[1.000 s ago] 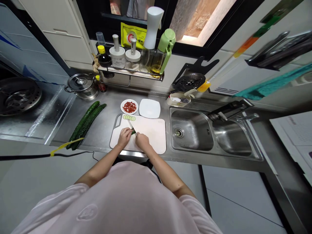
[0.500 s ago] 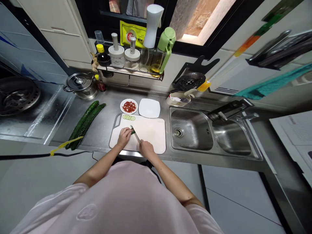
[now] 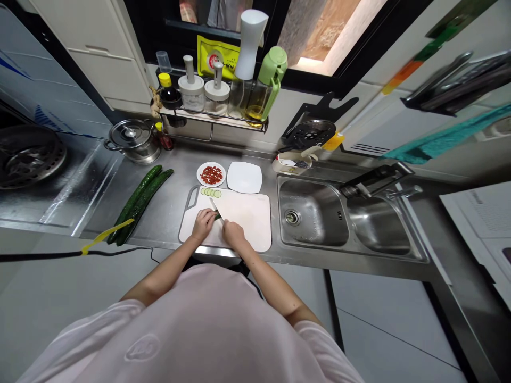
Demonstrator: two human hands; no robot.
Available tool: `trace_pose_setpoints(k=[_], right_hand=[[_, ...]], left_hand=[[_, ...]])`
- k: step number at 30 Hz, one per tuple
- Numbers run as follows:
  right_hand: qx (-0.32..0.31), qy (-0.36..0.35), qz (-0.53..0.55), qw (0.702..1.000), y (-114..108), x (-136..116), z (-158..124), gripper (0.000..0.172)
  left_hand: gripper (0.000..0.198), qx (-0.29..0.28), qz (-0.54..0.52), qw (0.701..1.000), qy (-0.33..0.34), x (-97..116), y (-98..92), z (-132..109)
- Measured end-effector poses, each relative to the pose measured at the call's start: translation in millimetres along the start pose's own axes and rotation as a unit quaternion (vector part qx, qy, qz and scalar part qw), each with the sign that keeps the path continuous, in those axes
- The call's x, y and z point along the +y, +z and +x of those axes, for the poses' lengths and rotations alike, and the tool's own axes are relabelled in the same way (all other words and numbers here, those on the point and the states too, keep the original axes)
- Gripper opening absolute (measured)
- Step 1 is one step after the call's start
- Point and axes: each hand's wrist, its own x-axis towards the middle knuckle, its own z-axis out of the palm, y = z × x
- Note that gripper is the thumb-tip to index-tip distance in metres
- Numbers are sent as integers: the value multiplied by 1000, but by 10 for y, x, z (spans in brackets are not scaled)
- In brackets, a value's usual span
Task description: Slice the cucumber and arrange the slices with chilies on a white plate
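Note:
My left hand [image 3: 203, 224] is closed on a small dark green cucumber piece [image 3: 217, 215] on the white cutting board [image 3: 253, 223]; the fingers hide most of it. My right hand [image 3: 233, 233] grips a kitchen knife [image 3: 215, 208], its blade slanting up and left across the cucumber piece. A row of pale cucumber slices [image 3: 211, 192] lies at the board's upper left. Behind the board stand a round plate of chopped red pieces [image 3: 211, 174] and a white square plate [image 3: 244, 177]. Two whole cucumbers [image 3: 139, 205] rest left of the board.
A double sink [image 3: 315, 213] lies to the right, with a faucet [image 3: 403, 192] over it. At the back left is a lidded pot [image 3: 133, 141]. A wall shelf [image 3: 215, 116] with jars and bottles hangs behind. A black cable [image 3: 48, 256] crosses the left front.
My right hand and the knife have moved a little up and to the left, and the knife tip is nearer the slices. My left hand has stayed nearly in place.

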Motion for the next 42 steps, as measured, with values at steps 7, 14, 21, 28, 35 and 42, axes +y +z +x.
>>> trace_pose_setpoints(k=[7, 14, 21, 28, 35, 42], right_hand=[[-5, 4, 5, 1000, -71, -7, -36, 23], [-27, 14, 4, 1000, 11, 132, -334, 24], [-6, -7, -2, 1000, 81, 132, -248, 21], [-7, -10, -5, 1000, 56, 89, -147, 23], [-3, -12, -6, 1000, 68, 65, -31, 23], [13, -13, -6, 1000, 92, 44, 39, 23]], left_hand=[[22, 2, 6, 1000, -5, 15, -11, -4], [22, 0, 5, 1000, -9, 2, -2, -6], [22, -4, -1, 1000, -6, 0, -1, -4], [22, -5, -2, 1000, -4, 3, -7, -1], [22, -7, 3, 1000, -1, 0, -7, 1], [22, -6, 7, 1000, 2, -4, -2, -3]])
